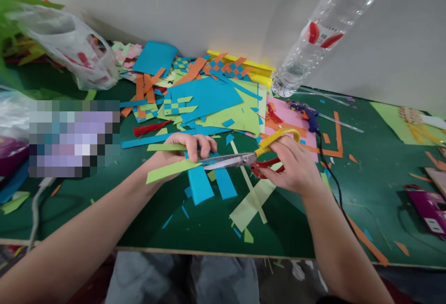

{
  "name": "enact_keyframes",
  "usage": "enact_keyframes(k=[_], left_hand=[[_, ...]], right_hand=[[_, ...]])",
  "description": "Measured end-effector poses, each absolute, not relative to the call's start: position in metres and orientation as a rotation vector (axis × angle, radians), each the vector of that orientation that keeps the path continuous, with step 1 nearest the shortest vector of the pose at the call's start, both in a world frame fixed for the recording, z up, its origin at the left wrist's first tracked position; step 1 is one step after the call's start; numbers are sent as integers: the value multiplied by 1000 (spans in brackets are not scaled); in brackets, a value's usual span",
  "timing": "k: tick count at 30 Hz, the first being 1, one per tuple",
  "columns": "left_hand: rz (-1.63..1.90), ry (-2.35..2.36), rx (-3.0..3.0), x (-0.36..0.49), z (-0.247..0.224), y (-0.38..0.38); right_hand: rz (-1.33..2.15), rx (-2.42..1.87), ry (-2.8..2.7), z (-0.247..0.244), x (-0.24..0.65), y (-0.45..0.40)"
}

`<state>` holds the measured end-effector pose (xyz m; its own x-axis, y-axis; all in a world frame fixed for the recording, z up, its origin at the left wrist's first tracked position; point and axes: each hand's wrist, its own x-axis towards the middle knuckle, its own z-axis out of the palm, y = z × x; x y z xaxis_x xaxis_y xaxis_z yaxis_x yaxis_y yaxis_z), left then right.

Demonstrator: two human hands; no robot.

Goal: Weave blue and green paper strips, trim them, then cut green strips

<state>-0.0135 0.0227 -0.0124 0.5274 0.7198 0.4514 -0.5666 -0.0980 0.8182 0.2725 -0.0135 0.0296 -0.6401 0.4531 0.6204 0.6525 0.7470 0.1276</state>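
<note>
Several strips [201,185] are pinched in the left hand [193,144] above the table [163,234]; the right hand [296,167] grips scissors [246,158], blades at them. Beyond, a green bag [9,79] holds yellow scraps [28,55] beside a white bag [57,30]; right stands a bottle [313,39].

I had the bench [156,234] across the frame, with the wall [174,7] behind it. At centre, the scissors [240,159] ran from my right grip [292,164] leftward to the paper strips [200,185] in my left grip [195,146]. Beyond them lay heaped paper sheets [212,95], a tassel [151,128] at their near left. A plastic bag [83,58] sat upper left; upper right, a bottle [310,53] stood behind the glue gun [311,116].
</note>
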Motion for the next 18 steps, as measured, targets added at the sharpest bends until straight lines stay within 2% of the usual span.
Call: enact_keyframes(k=[18], left_hand=[[1051, 178, 1283, -16, -10, 25]], right_hand=[[-486, -779, -2391, 32, 273, -14]])
